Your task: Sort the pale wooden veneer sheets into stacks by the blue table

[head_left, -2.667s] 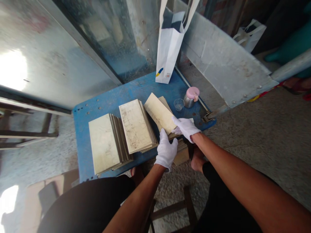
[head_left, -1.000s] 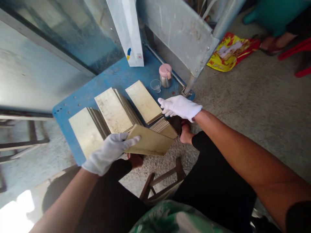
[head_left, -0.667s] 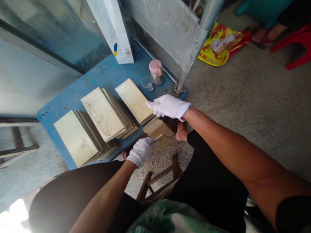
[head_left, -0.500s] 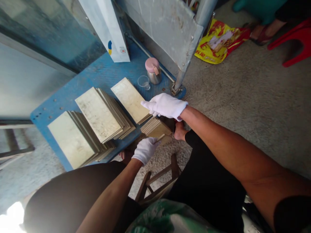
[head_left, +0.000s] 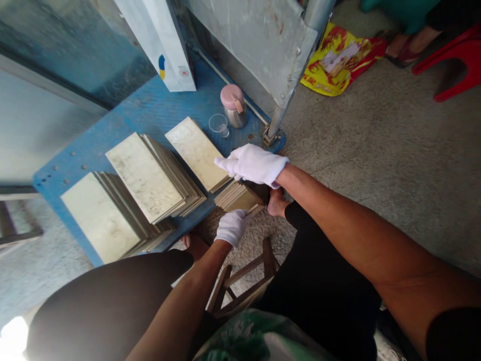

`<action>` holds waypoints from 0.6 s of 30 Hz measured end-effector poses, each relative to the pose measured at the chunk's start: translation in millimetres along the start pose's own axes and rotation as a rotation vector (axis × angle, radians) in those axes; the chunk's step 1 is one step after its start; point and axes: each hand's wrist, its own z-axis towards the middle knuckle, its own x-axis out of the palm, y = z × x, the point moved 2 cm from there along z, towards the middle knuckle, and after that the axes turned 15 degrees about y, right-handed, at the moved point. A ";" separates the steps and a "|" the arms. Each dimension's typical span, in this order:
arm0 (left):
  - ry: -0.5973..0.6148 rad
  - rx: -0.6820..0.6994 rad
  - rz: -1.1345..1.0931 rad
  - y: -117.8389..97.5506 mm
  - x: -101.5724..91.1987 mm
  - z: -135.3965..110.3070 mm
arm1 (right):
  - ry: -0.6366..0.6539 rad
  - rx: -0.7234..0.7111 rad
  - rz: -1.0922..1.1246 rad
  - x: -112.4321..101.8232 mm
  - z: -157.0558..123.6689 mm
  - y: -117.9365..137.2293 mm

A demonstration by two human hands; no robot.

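"Left white cotton-gloved hand (head_left: 232,227)?"

"Clenching a thin cream rectangular ceramic tile (head_left: 255,210) by its edge, right against a low brown-edged tile stack (head_left: 237,197)."

"Right white cotton-gloved hand (head_left: 251,164)?"

"Spreading open just above that stack, grasping nothing."

"And the tile's place?"

"Sitting by the near edge of a scuffed blue metal table (head_left: 124,120), close to two thick cream tile stacks (head_left: 143,175)."

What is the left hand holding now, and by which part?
The white-gloved left hand holds a pale tile by one edge.
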 end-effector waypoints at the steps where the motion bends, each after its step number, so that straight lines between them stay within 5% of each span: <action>1: -0.008 -0.001 0.003 -0.2 -0.3 1.2 | 0.001 0.004 -0.003 0.4 0.6 0.3; 13: -0.234 0.038 0.253 -3.2 -16.1 -22.0 | -0.011 -0.026 -0.010 2.3 15.0 -9.0; 18: -0.319 0.086 0.069 -3.4 -19.6 -40.9 | -0.045 0.019 -0.109 1.6 26.5 -21.2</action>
